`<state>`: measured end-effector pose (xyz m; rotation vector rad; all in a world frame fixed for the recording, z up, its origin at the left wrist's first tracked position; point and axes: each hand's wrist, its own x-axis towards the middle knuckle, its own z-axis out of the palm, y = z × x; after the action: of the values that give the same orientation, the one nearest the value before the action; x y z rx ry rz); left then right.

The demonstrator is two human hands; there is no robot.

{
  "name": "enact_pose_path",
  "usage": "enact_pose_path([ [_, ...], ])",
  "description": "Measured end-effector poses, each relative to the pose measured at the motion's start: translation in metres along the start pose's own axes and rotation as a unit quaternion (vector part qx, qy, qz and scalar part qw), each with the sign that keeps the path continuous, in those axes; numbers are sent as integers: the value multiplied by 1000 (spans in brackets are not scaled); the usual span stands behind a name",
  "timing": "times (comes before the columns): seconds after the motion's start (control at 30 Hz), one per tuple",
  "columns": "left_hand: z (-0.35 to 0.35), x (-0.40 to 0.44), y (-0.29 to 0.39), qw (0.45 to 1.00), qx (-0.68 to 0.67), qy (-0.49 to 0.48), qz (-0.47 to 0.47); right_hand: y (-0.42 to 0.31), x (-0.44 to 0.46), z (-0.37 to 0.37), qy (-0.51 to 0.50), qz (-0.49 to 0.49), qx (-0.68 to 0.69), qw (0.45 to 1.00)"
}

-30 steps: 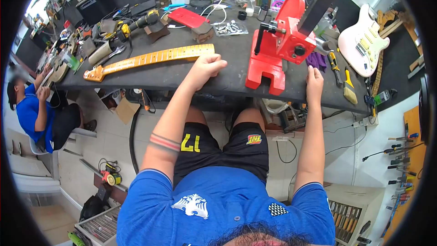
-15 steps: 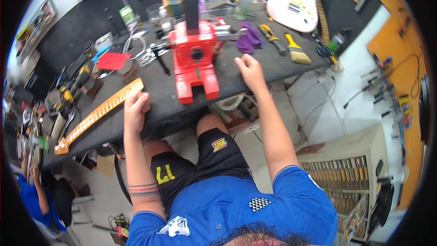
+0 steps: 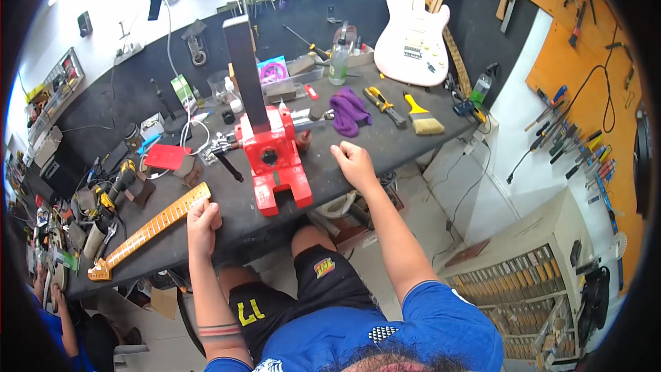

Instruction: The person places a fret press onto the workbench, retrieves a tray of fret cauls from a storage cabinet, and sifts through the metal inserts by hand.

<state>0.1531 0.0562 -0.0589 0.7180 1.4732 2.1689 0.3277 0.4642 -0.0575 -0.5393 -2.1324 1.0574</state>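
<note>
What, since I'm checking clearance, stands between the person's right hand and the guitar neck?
The red machine with the dark upright bar stands on the bench between the right hand and the guitar neck. The left hand is at the neck's headless end; whether it touches is unclear.

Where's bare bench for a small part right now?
Bare patches of bench: between the guitar neck and red metal tool, and between the right hand and paintbrush. It's crowded around the yellow drill.
</note>
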Motion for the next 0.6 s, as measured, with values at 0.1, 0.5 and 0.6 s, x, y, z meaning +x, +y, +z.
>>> enact_pose_path([
  [0.1,-1,1,-1,1000,-7,7,-8,-2,-1,0,6,-12,-1,1000],
  [0.5,8,4,4,999,21,26,-20,-14,-3,-1,10,-4,-55,998],
  [0.6,5,5,1,998,37,33,-27,-11,-4,1,18,-19,-55,998],
])
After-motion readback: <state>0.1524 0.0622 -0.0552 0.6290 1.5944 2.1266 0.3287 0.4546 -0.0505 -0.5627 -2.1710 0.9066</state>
